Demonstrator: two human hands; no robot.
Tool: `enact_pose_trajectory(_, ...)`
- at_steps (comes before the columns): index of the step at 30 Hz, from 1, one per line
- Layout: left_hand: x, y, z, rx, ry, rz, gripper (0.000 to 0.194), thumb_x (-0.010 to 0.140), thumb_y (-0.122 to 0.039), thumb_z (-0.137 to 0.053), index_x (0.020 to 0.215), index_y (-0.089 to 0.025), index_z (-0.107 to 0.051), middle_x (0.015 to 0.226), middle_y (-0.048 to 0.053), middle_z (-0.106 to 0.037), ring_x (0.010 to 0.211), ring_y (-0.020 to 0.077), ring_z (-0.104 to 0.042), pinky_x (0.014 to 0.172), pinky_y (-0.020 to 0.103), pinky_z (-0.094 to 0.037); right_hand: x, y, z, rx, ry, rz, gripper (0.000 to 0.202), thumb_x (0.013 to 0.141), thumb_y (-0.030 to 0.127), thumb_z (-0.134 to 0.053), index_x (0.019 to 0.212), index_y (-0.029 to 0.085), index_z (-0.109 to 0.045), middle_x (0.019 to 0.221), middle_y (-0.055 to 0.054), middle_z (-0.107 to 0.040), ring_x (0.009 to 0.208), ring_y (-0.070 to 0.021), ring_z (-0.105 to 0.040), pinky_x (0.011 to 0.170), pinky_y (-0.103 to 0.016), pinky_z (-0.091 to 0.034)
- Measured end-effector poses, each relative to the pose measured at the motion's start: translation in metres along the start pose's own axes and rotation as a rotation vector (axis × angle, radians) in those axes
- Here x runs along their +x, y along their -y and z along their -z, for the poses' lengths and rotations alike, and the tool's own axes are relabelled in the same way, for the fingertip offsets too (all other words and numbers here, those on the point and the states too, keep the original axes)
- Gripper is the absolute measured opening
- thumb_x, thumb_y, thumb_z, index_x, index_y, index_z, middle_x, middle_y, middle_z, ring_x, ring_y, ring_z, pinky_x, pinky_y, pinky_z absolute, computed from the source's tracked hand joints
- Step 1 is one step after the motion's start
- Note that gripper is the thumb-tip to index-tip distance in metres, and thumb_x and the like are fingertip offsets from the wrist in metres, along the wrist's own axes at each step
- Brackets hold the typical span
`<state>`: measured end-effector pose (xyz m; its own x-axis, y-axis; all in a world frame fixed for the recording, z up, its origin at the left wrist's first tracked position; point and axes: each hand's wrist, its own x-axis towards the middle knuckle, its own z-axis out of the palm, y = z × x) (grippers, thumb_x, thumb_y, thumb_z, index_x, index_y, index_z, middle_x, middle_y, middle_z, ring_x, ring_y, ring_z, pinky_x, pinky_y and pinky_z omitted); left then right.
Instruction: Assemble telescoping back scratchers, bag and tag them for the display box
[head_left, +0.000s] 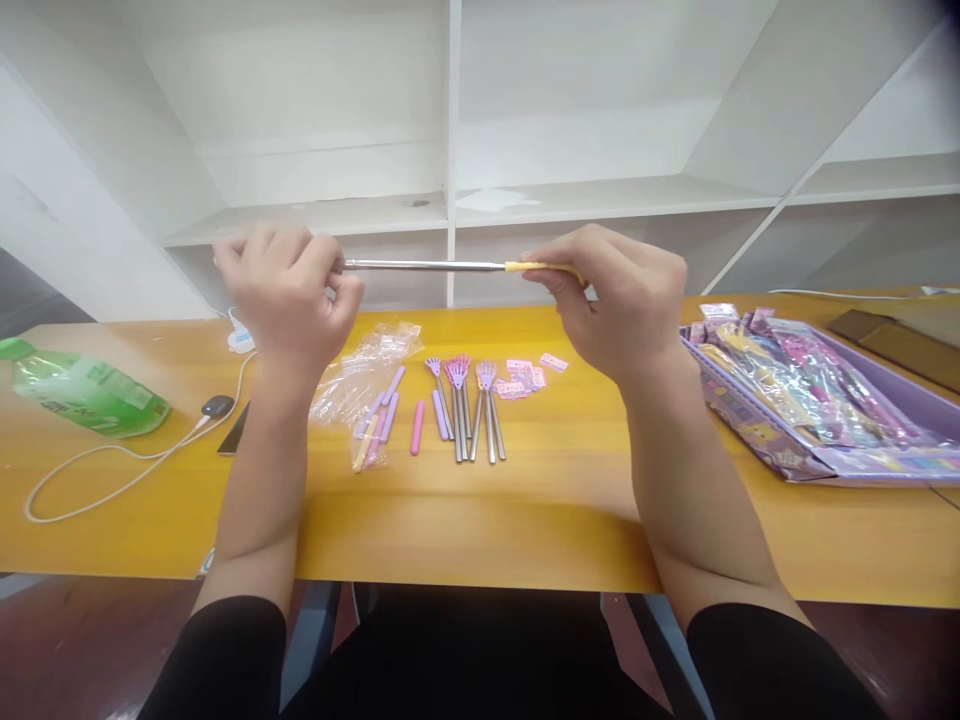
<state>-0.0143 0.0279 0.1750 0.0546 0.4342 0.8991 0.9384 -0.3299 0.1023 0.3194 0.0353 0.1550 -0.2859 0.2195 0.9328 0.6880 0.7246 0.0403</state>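
Note:
Stretched level between my hands is a telescopic back scratcher [427,266] with a thin metal rod and a yellow head. My left hand [289,285] is closed around the rod's left end. At the other end my right hand [619,285] pinches the yellow part, covering most of it. Below, on the table, several metal back scratchers [461,400] with purple and pink claw heads lie side by side. A pink grip sleeve [417,428] and several purple sleeves [390,415] lie to their left, some under a clear plastic bag [367,375]. Small pink cards [521,380] are scattered on the right.
A purple display box [795,460] full of bagged back scratchers stands on the right of the wooden table [465,530]. To the left lie a green bottle [86,388], a white cable [150,460] and a dark phone [234,432]. White shelving [454,120] rises behind.

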Motion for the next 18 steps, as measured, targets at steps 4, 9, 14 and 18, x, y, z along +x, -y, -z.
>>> enact_pose_trajectory(4, 0.001, -0.003, -0.006, 0.003, 0.012, -0.003, 0.014, 0.082, -0.020, -0.068, 0.079, -0.025, -0.056, 0.089, 0.004, -0.065, 0.118, 0.0353, -0.061, 0.111, 0.064, -0.033, 0.002, -0.005, 0.005, -0.038, 0.032, -0.004, 0.023, 0.116, 0.040, -0.057, 0.106, 0.032, -0.076, 0.098, -0.001, -0.083, 0.076, -0.0187, -0.070, 0.072, -0.038, -0.052)
enact_pose_trajectory(9, 0.004, -0.005, -0.013, 0.009, 0.078, 0.064, 0.010, 0.082, -0.017, -0.065, 0.081, -0.027, -0.061, 0.095, 0.006, -0.068, 0.125, 0.0361, -0.060, 0.107, 0.064, -0.034, 0.003, -0.012, 0.004, -0.046, 0.016, -0.011, 0.027, 0.117, 0.043, -0.055, 0.103, 0.032, -0.075, 0.097, -0.001, -0.084, 0.075, -0.0192, -0.069, 0.072, -0.040, -0.052)
enact_pose_trajectory(14, 0.005, -0.002, -0.017, 0.032, 0.073, 0.079, 0.014, 0.083, -0.013, -0.065, 0.082, -0.024, -0.057, 0.100, 0.006, -0.067, 0.128, 0.0369, -0.057, 0.111, 0.063, -0.030, 0.003, -0.020, 0.008, -0.055, 0.033, -0.064, 0.026, 0.116, 0.045, -0.056, 0.102, 0.034, -0.075, 0.099, -0.001, -0.084, 0.079, -0.0185, -0.069, 0.073, -0.038, -0.051)
enact_pose_trajectory(18, 0.010, 0.013, -0.017, 0.106, 0.016, 0.103, 0.017, 0.080, -0.010, -0.063, 0.078, -0.023, -0.053, 0.095, 0.006, -0.062, 0.119, 0.0345, -0.058, 0.111, 0.061, -0.028, 0.003, -0.038, 0.013, -0.004, -0.096, -0.056, 0.018, 0.110, 0.040, -0.068, 0.101, 0.031, -0.080, 0.095, -0.002, -0.084, 0.072, -0.0163, -0.070, 0.071, -0.035, -0.052)
